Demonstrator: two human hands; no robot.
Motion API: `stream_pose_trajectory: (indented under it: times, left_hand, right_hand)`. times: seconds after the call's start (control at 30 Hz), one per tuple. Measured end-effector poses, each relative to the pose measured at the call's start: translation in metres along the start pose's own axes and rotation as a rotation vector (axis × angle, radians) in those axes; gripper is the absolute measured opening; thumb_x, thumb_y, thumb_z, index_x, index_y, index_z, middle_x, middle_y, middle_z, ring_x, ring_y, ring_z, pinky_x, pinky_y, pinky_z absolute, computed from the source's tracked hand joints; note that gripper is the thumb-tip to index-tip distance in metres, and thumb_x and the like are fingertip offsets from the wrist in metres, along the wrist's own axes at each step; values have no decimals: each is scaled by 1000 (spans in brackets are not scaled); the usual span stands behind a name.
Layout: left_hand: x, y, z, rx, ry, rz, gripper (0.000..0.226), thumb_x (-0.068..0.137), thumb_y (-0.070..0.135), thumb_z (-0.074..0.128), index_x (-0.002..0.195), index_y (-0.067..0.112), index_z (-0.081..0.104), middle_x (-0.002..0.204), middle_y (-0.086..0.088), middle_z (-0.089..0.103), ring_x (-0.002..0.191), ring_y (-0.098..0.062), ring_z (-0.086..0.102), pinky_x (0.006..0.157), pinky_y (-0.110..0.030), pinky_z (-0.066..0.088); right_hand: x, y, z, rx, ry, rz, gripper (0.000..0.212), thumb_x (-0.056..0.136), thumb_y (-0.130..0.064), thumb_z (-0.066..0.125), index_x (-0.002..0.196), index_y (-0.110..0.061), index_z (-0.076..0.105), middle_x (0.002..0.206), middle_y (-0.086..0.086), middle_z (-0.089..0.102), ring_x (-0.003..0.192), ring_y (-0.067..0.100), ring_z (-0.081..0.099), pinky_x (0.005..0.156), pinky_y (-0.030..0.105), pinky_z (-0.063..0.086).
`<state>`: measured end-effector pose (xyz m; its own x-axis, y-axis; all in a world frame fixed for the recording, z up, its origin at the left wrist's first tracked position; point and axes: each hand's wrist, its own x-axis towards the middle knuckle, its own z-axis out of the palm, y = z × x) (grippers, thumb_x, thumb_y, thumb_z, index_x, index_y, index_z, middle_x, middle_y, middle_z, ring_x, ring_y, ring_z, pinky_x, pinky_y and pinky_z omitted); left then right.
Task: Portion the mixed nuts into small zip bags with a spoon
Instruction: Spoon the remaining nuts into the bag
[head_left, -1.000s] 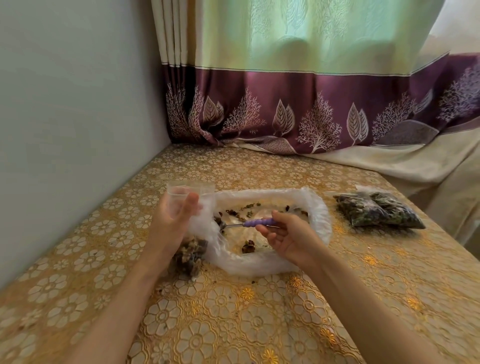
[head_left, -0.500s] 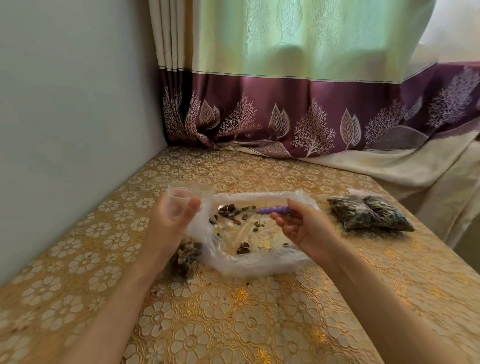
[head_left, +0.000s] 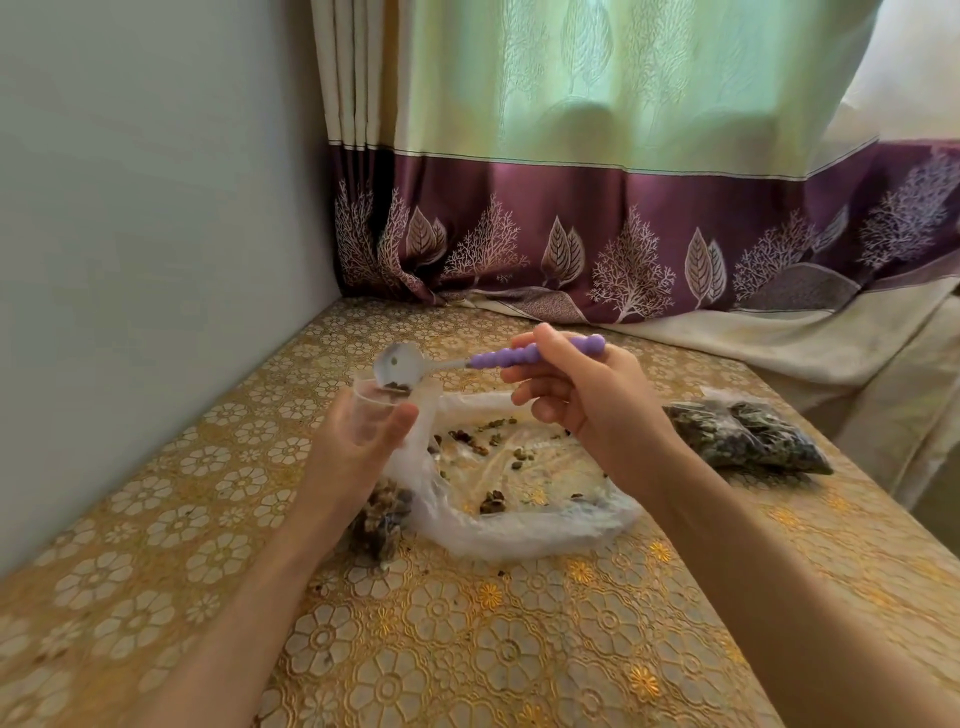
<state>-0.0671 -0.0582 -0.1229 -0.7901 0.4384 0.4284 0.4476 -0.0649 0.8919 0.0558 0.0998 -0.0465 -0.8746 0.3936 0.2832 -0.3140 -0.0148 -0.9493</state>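
Purple plastic is showing between the fingers of the right hand (head_left: 576, 395), which is gripping the beaded handle of a spoon (head_left: 467, 361) and holding it up above the table (head_left: 467, 649). Its pale bowl is tilting toward the left, with a small clump of mixed nuts (head_left: 397, 385) sitting at its lower edge, right at the mouth of a small clear zip bag (head_left: 379, 410). The left hand (head_left: 358, 447) is curling its fingers and thumb round that bag, keeping it upright with the mouth open; darker nuts are filling its bottom just below the wrist. The two hands are staying apart, meeting only through spoon and bag.

Between and beneath them a large crumpled clear plastic bag (head_left: 519, 525) is lying spread open on the table, with a few loose nuts (head_left: 493, 501) scattered inside it. Off to the right, well apart, a filled bag of dark mix (head_left: 748, 439) is lying flat. Gold floral cloth is covering the table, which is standing against a pale wall (head_left: 156, 208), and a green and purple curtain (head_left: 623, 208) is hanging behind.
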Motion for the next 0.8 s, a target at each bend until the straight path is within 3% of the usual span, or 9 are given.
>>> stream_pose_trajectory:
  times: [0.17,0.33,0.47,0.6,0.8]
  left_hand:
    - [1,-1,-2,4,4,-6,100,37,94,50,109,25,50,98,5,66,72,1,66,58,-17,51]
    - [0,-2,-2,16,23,-16,97,38,95,48,106,26,53,98,7,67,78,5,65,65,-17,51]
    - [1,-1,-2,11,61,-38,84,38,95,48,95,33,53,97,7,66,86,-4,65,75,-31,54]
    - [2,-3,-2,14,44,-55,83,40,94,49,97,33,53,101,5,67,93,-7,64,83,-38,53]
    - [4,-7,-3,26,31,-66,86,41,94,48,101,33,54,102,4,67,92,-4,64,78,-27,50]
  right_hand:
    - [-2,1,-1,-5,5,-30,23,97,-19,49,87,-5,65,80,6,74,59,10,60,47,16,44]
    - [3,11,-22,19,183,-62,35,99,-25,45,81,-1,62,89,18,73,55,12,57,45,16,42]
    - [6,27,-41,-265,347,-34,42,98,-25,48,67,-3,66,69,12,72,48,13,55,41,16,40]
    - [10,42,-48,-461,395,25,47,98,-22,48,56,-9,64,66,12,72,48,14,57,42,16,40]
    - [19,54,-42,-489,393,72,46,98,-19,48,57,-7,65,57,3,70,43,9,57,39,15,40]
